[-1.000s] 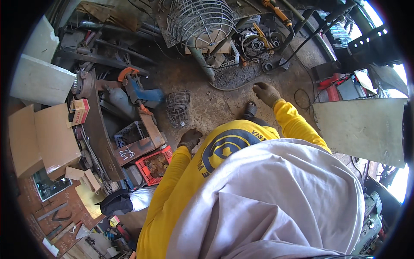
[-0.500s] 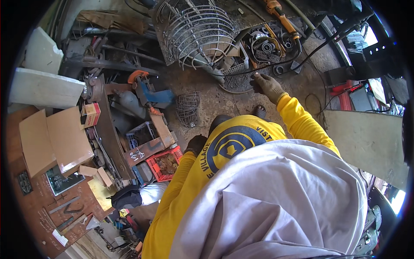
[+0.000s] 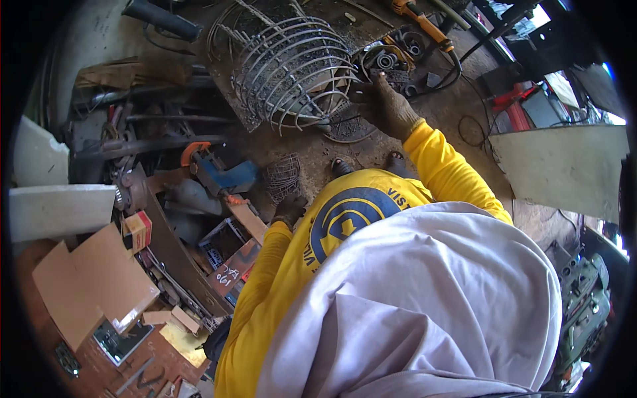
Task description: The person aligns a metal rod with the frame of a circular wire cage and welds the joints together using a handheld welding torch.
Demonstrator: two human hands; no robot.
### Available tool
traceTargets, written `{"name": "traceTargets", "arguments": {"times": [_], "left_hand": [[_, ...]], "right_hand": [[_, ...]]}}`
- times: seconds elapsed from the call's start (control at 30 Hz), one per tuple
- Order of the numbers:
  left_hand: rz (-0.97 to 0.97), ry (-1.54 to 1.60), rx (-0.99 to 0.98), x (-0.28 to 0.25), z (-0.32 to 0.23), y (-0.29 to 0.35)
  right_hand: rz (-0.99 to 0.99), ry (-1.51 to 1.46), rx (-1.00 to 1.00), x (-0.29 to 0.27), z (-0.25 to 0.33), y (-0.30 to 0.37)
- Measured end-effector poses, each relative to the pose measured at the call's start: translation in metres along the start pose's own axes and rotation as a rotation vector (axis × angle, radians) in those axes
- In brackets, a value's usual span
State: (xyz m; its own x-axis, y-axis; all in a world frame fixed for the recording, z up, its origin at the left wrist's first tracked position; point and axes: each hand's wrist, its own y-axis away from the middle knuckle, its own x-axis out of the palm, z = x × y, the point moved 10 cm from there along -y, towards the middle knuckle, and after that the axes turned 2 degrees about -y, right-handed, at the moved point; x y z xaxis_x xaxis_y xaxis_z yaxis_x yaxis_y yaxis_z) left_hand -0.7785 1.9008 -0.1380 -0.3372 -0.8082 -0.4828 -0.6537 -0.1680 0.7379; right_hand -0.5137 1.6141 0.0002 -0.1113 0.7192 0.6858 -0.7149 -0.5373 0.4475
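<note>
My right hand point(image 3: 388, 109), in a brown glove with a bare fingertip showing, reaches ahead over the floor. Its fingers are apart, and I see nothing held in them. Just to its left is a large cage of curved metal rods point(image 3: 295, 73), resting on a dark metal sheet point(image 3: 229, 93). A dark cable point(image 3: 458, 66) from the orange power tool point(image 3: 424, 23) passes behind that hand. Lower down by my left side hangs my left hand point(image 3: 290, 209), in a dark glove, fingers loosely spread and empty. Close beyond it sits a small wire basket point(image 3: 283, 176).
Metal rings and loose parts point(image 3: 391, 60) lie behind my right hand. On the left are a blue clamp-like tool point(image 3: 229, 176), a metal beam point(image 3: 179, 249) and a cardboard box point(image 3: 93, 278) on a brown bench point(image 3: 142, 358). A pale board point(image 3: 564, 169) stands at the right.
My right hand has moved left, closer to the rod cage. My left hand has come forward toward the small wire basket. The view has shifted, and both feet now show.
</note>
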Motion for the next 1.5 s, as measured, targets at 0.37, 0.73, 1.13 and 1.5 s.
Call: {"name": "traceTargets", "arguments": {"times": [0.37,0.73,1.13,1.5], "left_hand": [[-0.595,0.081,0.495,-0.104,-0.080,0.005],[-0.867,-0.138,0.485,-0.132,-0.240,0.088],[-0.776,0.064,0.408,-0.127,-0.213,0.076],[-0.208,-0.739,0.347,0.016,-0.022,0.010]], "right_hand": [[0.125,-0.287,0.069,0.013,-0.017,-0.034],[0.212,-0.197,0.266,0.019,-0.020,-0.029],[0.303,-0.365,0.214,0.021,-0.008,-0.035],[0.401,0.151,0.050,0.036,0.004,-0.023]]}}
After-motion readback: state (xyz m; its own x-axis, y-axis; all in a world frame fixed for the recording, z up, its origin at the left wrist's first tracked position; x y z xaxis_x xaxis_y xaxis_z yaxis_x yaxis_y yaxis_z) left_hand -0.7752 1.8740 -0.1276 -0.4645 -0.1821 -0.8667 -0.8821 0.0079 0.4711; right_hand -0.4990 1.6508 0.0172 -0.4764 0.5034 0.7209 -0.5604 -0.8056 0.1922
